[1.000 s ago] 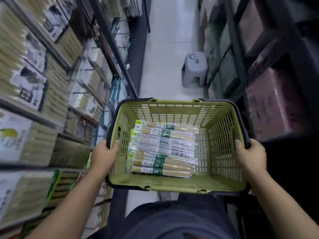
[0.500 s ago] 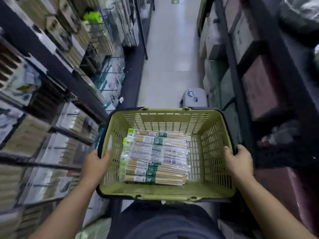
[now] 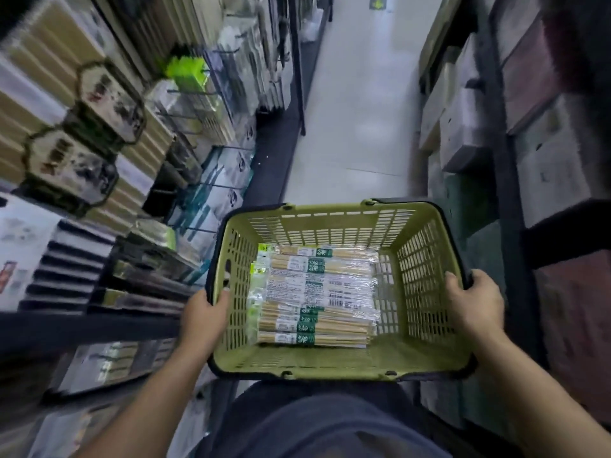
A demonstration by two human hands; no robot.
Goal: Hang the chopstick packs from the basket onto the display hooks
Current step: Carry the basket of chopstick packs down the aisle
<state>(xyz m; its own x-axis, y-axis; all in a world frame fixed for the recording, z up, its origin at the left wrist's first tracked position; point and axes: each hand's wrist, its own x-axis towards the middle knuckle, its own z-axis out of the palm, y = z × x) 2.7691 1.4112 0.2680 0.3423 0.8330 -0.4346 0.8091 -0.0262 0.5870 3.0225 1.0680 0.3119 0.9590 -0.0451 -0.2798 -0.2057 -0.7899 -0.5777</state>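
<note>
- Head view: I see a green basket [image 3: 330,363] held low in front of the person, in a shop aisle.
- Left hand [image 3: 201,322] grasps the basket's rim at 9 o'clock, and right hand [image 3: 472,305] grasps the rim at 3 o'clock.
- Chopstick packs [image 3: 314,292] lie stacked flat inside the basket, nearer its 9 o'clock wall.
- Display hooks [image 3: 185,119] holding blurred goods stand at 10 o'clock.

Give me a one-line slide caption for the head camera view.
Left hand and right hand grip a green slotted plastic basket of clear-wrapped bamboo chopstick packs in a shop aisle.
</note>
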